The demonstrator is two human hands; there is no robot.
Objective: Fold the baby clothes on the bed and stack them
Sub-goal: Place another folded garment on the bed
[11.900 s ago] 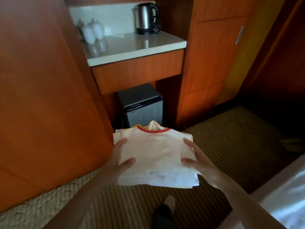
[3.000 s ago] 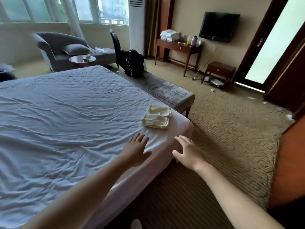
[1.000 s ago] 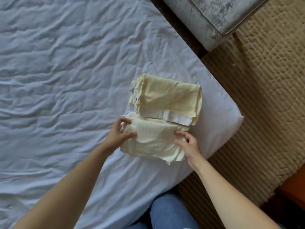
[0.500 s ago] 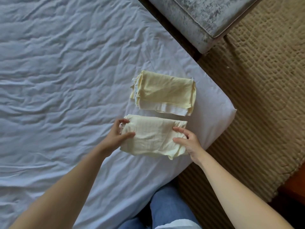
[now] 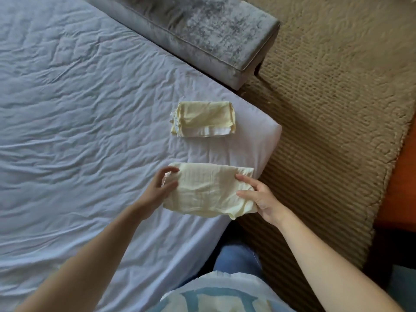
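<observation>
Yellow garment [image 5: 208, 191] is gripped between left hand [image 5: 157, 191] and right hand [image 5: 262, 198].

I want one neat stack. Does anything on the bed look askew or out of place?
The pale yellow garment, held at both ends by the left hand and right hand, is apart from the folded yellow pile near the corner of the white bed; its lower edge is uneven. White layers poke from that pile.
</observation>
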